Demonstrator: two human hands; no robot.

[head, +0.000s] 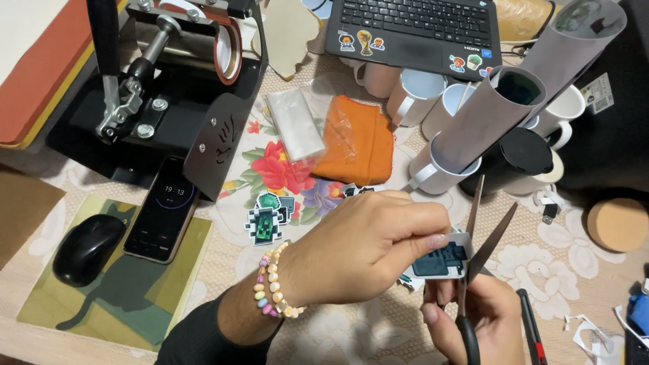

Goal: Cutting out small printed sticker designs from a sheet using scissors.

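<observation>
The left hand (pixel 368 247) is pinching a small printed sticker piece (pixel 443 260) between thumb and fingertips, holding it in the air above the counter (pixel 223 270), near its front edge and right of centre. The right hand (pixel 476 318) is closed around the handles of the scissors (pixel 483 240), gripping them from below. The sticker piece is lying just up and to the left of the right hand and at the fingertip end of the left hand, which is the nearer one, since it is already touching it. The blades are standing apart in a narrow V, pointing up and away toward the white mugs (pixel 443 165) at the back, with their long axis running nearly front to back. The sticker piece is sitting against the left blade, its right edge at the mouth of the V, and its long axis is running left to right, roughly across the blades.
</observation>
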